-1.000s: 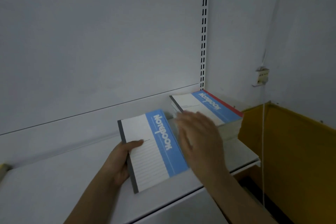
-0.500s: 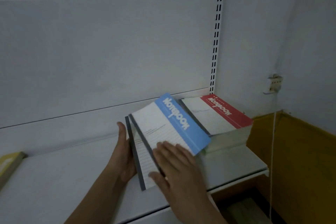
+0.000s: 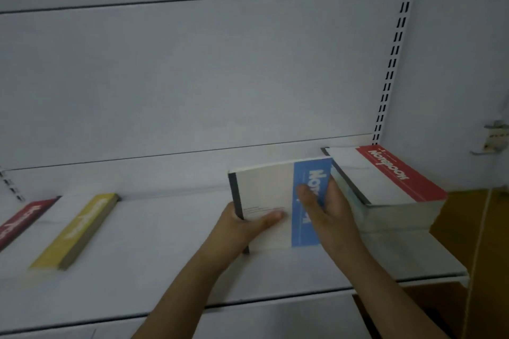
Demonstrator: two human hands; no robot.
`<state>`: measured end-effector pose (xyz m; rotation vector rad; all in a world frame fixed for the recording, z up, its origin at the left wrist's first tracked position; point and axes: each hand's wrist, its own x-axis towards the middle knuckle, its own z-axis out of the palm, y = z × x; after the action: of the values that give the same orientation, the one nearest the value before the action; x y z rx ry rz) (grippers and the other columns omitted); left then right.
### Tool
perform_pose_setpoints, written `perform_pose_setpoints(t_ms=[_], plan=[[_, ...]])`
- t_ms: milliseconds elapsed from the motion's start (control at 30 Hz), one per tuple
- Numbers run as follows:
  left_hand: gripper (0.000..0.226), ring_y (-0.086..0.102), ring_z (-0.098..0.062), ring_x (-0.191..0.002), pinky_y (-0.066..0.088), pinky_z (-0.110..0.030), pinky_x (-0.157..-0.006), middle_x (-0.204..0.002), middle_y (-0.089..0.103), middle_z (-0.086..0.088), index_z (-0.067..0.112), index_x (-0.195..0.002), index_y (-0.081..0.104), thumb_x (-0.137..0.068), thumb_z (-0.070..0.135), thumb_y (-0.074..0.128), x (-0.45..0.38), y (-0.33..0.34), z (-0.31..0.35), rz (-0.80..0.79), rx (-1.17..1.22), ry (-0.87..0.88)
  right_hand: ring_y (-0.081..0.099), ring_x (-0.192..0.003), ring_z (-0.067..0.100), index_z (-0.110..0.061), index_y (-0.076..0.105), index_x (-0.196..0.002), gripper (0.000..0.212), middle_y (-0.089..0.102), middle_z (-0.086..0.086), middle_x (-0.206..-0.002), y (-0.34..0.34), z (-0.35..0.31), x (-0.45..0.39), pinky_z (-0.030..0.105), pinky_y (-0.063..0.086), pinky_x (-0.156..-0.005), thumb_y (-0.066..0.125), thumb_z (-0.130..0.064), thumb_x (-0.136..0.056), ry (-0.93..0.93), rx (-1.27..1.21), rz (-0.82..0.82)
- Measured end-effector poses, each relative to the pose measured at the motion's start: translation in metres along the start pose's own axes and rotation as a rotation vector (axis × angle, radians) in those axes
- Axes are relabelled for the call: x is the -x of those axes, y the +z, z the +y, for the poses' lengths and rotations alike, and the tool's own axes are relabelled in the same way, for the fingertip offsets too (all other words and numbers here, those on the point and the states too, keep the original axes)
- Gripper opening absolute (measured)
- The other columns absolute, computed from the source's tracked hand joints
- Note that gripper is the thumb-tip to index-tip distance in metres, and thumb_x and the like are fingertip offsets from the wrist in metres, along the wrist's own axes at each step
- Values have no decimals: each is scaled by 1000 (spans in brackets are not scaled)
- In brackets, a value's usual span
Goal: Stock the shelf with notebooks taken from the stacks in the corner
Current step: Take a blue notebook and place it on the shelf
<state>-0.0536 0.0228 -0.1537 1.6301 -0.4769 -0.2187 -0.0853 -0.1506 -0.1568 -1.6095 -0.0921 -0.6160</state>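
- Notebooks with white covers and a blue title band (image 3: 275, 201), a small pile of them with a dark spine on the left edge, sit on the white metal shelf (image 3: 165, 242) just left of the corner stack.
- Long axis of this pile runs from the shelf's front edge toward the back panel; the blue band runs along the right side, and its white lettering reads along that same axis.
- Left hand (image 3: 242, 224) grips the pile at its spine edge, thumb lying across the white cover, the other fingers hidden underneath.
- Right hand (image 3: 327, 212) holds the pile's right side, thumb pressed on the blue band and fingers curled around the right edge, next to the corner stack.
- Whether the pile rests flat on the shelf or is raised slightly cannot be told.
- Corner stack of notebooks topped by a white cover with a red title band (image 3: 385, 181) stands at the shelf's right end, against the slotted white upright (image 3: 396, 44); its long axis is turned slightly clockwise against the blue pile.
- Yellow notebook (image 3: 77, 231) lies flat well to the left, long axis running diagonally from front-left to back-right.
- Dark red notebook (image 3: 19, 220) lies left of the yellow one, cut off by the frame edge.
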Motion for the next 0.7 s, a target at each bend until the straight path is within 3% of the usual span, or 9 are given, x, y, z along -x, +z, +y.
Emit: perform_pose_setpoints(t_ms=[67,133,233,367,467,533,600,700], plan=[[30,69,-7,-100,54,-23,-84,-110,73,10,27,-115,69,-85,26,74,11,3,-15,-23,-67,-62,69,-85,3,-32,61,-104,33,72,-15,-92,6,2,2,21,56,-72,72,-49,-78,51,-51,55],[28,69,-6,-100,55,-24,-86,-111,73,11,29,-117,68,-89,33,69,16,-1,-25,-10,-127,-96,70,-75,8,-31,65,-90,23,74,-5,-83,12,0,0,27,57,-65,68,-47,-75,99,-88,116],[32,66,-5,-105,54,-24,-90,-115,70,13,26,-123,62,-92,29,66,24,-13,-27,87,-106,-58,71,-76,16,-32,68,-86,15,74,-5,-81,28,0,-10,36,57,-67,66,-46,-81,143,-168,181],[45,67,-10,-84,56,-23,-67,-109,65,8,37,-125,45,-91,17,66,53,-49,-32,384,-204,55,68,-64,7,-30,66,-88,11,71,-13,-72,75,3,-22,32,52,-64,62,-40,-91,287,-317,223],[84,59,-3,-79,48,-13,-69,-114,56,20,45,-146,21,-84,26,74,84,-92,-38,434,-503,29,65,-64,17,-25,60,-90,15,68,-4,-75,126,8,-22,37,52,-67,55,-37,-97,367,-328,130],[94,56,0,-78,48,-11,-74,-104,58,17,48,-149,10,-83,31,75,107,-122,-37,464,-583,-45,60,-66,21,-22,56,-92,15,63,2,-80,164,8,-19,38,50,-68,50,-34,-99,397,-314,30],[90,57,0,-83,49,-12,-79,-106,61,17,50,-148,14,-84,31,74,132,-154,-35,532,-605,-45,58,-66,20,-22,55,-94,16,62,5,-83,205,6,-14,34,48,-65,45,-32,-101,469,-324,-88],[84,58,5,-90,49,-11,-81,-117,58,33,51,-143,28,-81,26,78,170,-201,-33,671,-572,-33,62,-72,22,-19,59,-95,27,65,7,-87,264,-2,-2,32,49,-66,41,-38,-102,580,-355,-264]])
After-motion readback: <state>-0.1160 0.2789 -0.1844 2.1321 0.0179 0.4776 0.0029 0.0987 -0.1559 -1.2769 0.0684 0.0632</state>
